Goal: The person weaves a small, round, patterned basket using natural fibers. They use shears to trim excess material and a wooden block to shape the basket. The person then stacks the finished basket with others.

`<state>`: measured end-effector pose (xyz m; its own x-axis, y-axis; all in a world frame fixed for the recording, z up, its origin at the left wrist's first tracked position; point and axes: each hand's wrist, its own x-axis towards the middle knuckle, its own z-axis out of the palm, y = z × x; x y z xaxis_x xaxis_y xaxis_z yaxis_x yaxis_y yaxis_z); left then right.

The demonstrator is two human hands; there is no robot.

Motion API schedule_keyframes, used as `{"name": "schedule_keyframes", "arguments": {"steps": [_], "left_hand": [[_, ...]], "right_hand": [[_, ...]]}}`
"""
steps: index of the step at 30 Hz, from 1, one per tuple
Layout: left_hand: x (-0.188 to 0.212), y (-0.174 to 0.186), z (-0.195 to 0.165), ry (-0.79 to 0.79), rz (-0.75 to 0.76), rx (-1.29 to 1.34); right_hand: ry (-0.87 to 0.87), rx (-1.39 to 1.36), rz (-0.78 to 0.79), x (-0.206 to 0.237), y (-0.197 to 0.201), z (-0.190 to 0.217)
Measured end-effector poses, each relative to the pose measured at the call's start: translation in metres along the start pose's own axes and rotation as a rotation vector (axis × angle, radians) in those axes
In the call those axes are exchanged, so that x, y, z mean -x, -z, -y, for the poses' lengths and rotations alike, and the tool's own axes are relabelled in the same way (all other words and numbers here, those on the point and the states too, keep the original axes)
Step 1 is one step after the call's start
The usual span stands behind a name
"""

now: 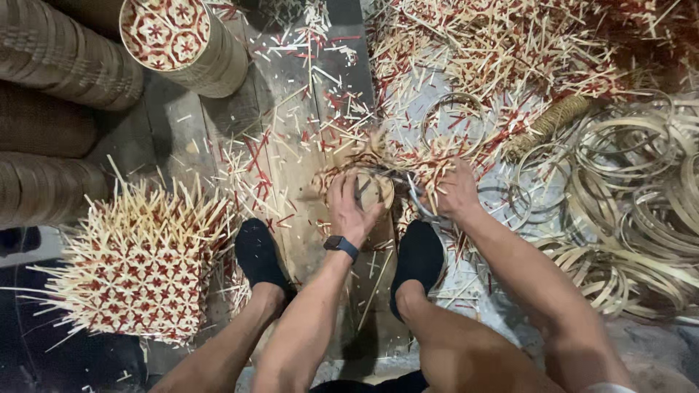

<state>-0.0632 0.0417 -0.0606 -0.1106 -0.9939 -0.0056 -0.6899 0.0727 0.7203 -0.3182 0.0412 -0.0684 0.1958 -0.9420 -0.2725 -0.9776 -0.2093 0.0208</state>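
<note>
**Trimming a woven round between my feet**

While I squat over the plank floor (291, 153), my left hand (351, 206) presses spread fingers on the small woven bamboo disc (373, 191) to steady it between my black shoes (259, 255). My right hand (457, 193) closes round scissors (416, 200) at its edge, where loose strip ends stick out. Bamboo hoops (626, 189) lie near, on the right.

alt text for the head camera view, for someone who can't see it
Seen from above, a person's left hand presses a small round woven piece on a wooden board while the right hand works shears at its edge. Trimmed strips litter the floor.
</note>
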Motion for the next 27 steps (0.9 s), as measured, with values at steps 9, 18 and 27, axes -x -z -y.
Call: {"name": "schedule_keyframes", "arguments": {"steps": [9, 18, 27], "left_hand": [[0.000, 0.021, -0.004, -0.089, 0.117, -0.091], [0.004, 0.034, 0.001, -0.341, 0.160, -0.377], [0.010, 0.023, -0.006, -0.227, 0.013, -0.095]], "right_hand": [[-0.014, 0.029, 0.171, 0.015, 0.016, -0.021], [-0.047, 0.065, 0.173, -0.004, 0.025, 0.004], [-0.061, -0.018, 0.174, 0.003, 0.028, 0.005]]}}
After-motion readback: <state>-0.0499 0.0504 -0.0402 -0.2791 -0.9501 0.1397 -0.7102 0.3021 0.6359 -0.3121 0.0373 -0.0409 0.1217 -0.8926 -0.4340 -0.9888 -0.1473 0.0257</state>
